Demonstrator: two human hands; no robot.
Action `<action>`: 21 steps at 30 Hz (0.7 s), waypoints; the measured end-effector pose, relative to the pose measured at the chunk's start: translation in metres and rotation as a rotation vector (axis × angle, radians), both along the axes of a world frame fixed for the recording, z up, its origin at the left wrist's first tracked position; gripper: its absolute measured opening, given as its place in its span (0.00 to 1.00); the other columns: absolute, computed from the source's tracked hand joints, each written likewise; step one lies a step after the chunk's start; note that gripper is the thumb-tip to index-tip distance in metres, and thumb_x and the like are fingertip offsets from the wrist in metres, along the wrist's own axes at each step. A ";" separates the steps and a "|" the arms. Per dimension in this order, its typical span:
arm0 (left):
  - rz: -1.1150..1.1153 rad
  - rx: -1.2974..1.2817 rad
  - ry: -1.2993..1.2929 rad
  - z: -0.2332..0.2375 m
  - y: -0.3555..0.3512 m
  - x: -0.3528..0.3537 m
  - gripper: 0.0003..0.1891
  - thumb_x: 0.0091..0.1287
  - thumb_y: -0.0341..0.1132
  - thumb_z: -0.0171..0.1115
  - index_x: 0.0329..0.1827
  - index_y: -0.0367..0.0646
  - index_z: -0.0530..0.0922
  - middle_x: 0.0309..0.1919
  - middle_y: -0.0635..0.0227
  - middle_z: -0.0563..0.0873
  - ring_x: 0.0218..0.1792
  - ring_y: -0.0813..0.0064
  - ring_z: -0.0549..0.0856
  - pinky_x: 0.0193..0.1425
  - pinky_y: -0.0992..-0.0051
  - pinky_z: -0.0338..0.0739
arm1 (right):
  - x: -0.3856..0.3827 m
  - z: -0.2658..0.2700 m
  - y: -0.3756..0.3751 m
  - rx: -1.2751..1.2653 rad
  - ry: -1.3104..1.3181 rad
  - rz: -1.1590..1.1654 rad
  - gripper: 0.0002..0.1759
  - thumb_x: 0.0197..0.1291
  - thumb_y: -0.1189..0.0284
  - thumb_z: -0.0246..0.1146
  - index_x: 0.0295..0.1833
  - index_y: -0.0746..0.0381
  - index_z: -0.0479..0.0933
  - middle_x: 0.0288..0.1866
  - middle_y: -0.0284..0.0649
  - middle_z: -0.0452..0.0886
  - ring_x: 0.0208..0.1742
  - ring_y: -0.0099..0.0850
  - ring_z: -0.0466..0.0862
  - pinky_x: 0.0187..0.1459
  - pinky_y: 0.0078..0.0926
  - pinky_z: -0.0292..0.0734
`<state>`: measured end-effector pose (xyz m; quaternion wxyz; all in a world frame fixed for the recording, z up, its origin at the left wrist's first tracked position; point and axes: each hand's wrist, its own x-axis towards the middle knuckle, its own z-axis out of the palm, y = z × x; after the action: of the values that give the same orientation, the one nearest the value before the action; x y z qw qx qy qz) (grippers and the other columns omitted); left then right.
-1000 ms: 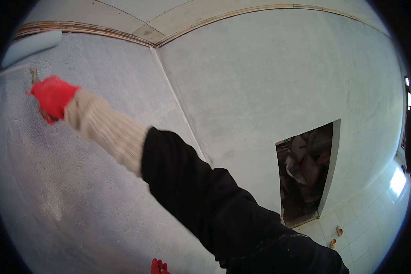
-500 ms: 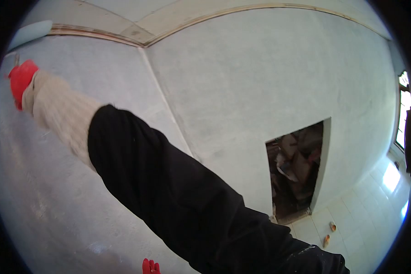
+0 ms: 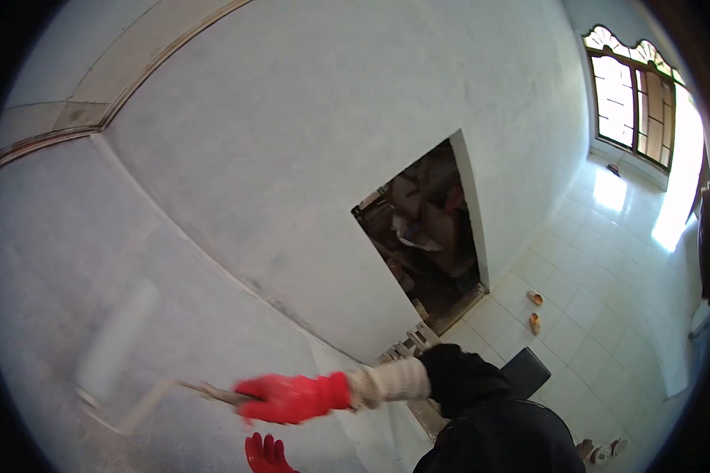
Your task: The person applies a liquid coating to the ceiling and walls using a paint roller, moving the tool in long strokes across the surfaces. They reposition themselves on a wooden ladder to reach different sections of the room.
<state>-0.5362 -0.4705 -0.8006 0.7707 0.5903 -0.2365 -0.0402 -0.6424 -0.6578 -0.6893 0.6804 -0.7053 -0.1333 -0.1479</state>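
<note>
My right hand [image 3: 292, 398], in a red glove with a beige knitted cuff and black sleeve, is closed around the handle of a paint roller [image 3: 118, 339]. The roller's white sleeve is at the left, blurred, over the grey-white wall [image 3: 47, 276]; I cannot tell whether it touches. Just below, at the bottom edge, my left hand [image 3: 267, 455] shows only red-gloved fingers, slightly apart with nothing in them.
A doorway [image 3: 430, 229] in the adjoining wall shows piled items inside. A pair of slippers [image 3: 535, 310] lies on the tiled floor [image 3: 584, 292]. A dark flat object [image 3: 526, 373] is beside my right sleeve. Barred windows [image 3: 631, 102] stand at upper right.
My right hand has come down and right from high on the wall, and the whole roller now shows. The view has turned right, bringing in more floor and window. More of my left hand shows.
</note>
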 end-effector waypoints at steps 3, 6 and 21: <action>-0.179 -0.025 0.278 -0.018 -0.026 0.002 0.33 0.67 0.60 0.47 0.68 0.47 0.61 0.62 0.64 0.70 0.54 0.65 0.76 0.60 0.62 0.72 | -0.018 -0.100 0.000 -0.069 0.092 -0.187 0.16 0.63 0.62 0.54 0.46 0.64 0.73 0.31 0.41 0.78 0.33 0.32 0.77 0.38 0.33 0.72; -0.342 -0.094 0.483 -0.030 -0.051 -0.014 0.30 0.69 0.59 0.46 0.64 0.45 0.66 0.57 0.63 0.74 0.53 0.65 0.76 0.59 0.65 0.72 | -0.047 -0.162 0.005 -0.106 0.210 -0.184 0.19 0.62 0.61 0.54 0.50 0.65 0.72 0.35 0.47 0.79 0.38 0.38 0.79 0.41 0.35 0.71; -0.163 -0.144 1.224 -0.211 -0.070 -0.003 0.26 0.69 0.59 0.43 0.20 0.51 0.65 0.11 0.77 0.64 0.14 0.75 0.66 0.34 0.67 0.71 | -0.075 -0.309 0.029 -0.231 0.553 -0.207 0.22 0.63 0.59 0.54 0.57 0.61 0.68 0.40 0.50 0.81 0.43 0.49 0.80 0.45 0.44 0.71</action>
<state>-0.5388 -0.5408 -1.0112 0.7989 0.3866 0.2021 -0.4140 -0.7177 -0.6291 -0.9983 0.5876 -0.8012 0.1132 -0.0027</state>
